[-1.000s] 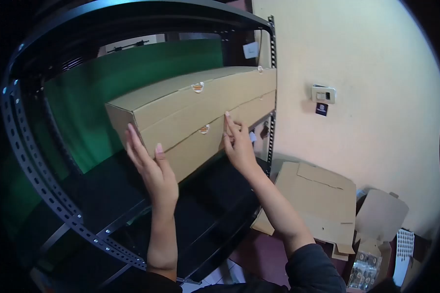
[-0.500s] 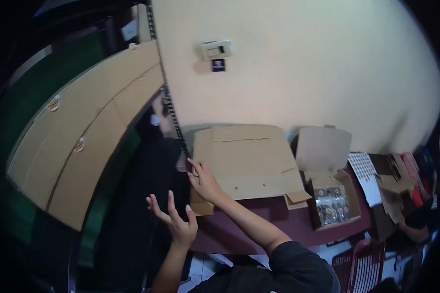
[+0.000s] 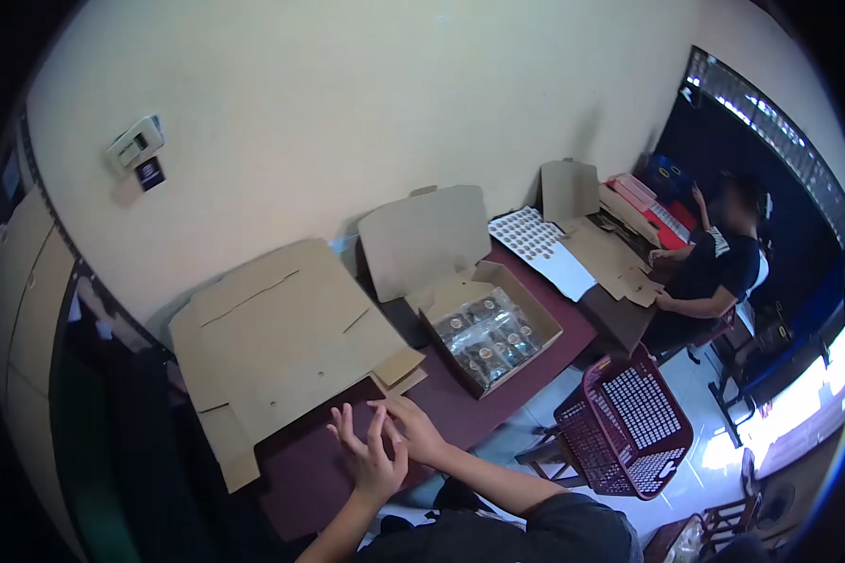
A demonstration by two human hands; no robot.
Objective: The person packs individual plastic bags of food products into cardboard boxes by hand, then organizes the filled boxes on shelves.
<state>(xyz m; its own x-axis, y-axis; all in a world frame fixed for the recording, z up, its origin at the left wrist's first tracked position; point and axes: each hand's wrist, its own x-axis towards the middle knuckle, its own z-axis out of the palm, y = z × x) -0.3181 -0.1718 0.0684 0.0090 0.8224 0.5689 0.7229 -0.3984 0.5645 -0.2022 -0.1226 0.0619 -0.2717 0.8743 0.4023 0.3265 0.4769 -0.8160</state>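
My left hand (image 3: pixel 374 460) is raised over the front edge of the maroon table (image 3: pixel 310 469), fingers apart and holding nothing. Close beside it, partly behind its fingers, is my right hand (image 3: pixel 415 433), also with nothing in it and its fingers spread. Just beyond both hands lies a flattened cardboard box (image 3: pixel 282 328) with folded flaps. To its right stands an open cardboard box (image 3: pixel 540 324) filled with several clear plastic packets (image 3: pixel 488 342) bearing round labels.
A sheet of round stickers (image 3: pixel 535 246) lies farther right. Beyond it, a seated person (image 3: pixel 723 272) handles flat cardboard (image 3: pixel 610 258). A maroon plastic basket (image 3: pixel 629 422) stands right of the table. Cardboard boxes (image 3: pixel 33 281) are at the far left.
The view has swung right, bringing the seated person and basket further in. My right hand has left the flattened box's left edge and come close beside my left hand.
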